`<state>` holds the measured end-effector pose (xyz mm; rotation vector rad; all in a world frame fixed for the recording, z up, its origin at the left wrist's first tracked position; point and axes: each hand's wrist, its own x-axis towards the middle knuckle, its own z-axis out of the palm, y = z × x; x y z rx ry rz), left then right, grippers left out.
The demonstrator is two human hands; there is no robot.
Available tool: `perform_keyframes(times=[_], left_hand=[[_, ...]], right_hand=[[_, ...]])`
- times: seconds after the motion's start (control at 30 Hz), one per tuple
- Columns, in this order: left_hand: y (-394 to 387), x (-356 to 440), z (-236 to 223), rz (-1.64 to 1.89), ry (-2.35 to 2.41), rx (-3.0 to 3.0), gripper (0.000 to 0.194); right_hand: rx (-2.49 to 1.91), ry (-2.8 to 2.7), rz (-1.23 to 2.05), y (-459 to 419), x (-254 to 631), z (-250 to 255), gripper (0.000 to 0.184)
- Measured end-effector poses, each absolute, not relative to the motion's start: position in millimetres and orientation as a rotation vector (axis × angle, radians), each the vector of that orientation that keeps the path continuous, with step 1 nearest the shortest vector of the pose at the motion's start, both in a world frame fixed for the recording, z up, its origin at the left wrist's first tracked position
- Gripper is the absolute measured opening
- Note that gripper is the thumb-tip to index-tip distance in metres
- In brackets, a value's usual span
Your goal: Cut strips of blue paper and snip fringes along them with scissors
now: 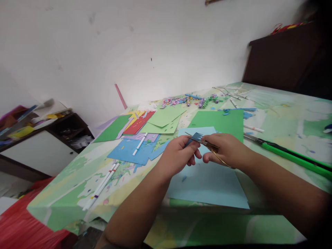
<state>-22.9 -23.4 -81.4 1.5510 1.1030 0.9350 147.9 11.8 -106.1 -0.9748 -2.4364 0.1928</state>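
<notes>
My left hand (178,152) pinches a small dark blue piece of paper (197,135) whose far end is cut into narrow strips. In my right hand (227,148) is a pair of scissors (214,147) with gold-coloured handles, their blades lying across the blue piece. Both hands are above light blue sheets of paper (207,186) near the table's front edge. A tiny blue scrap (184,178) rests on those sheets. My fingers hide part of the blue piece and of the scissors' handles.
A green utility knife (293,155) lies to the right. Coloured sheets, among them a red one (138,122) and a blue one (129,151), spread to the left beside white paper sticks (102,185). Curled paper coils (202,102) and scraps lie behind. A dark cabinet (280,57) stands at right.
</notes>
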Motion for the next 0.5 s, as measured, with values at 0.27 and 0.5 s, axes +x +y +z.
perform_keyframes(times=[0.27, 0.5], left_hand=[[-21.7, -26.5, -81.7, 0.991, 1.158, 1.586, 0.019], [-24.8, -25.7, -78.5, 0.96, 1.254, 1.735, 0.028]], right_hand=[[-1.085, -2.447, 0.228, 10.7, 147.0, -101.9, 0.033], [-0.925, -2.5, 0.31, 10.7, 147.0, -105.6, 0.032]])
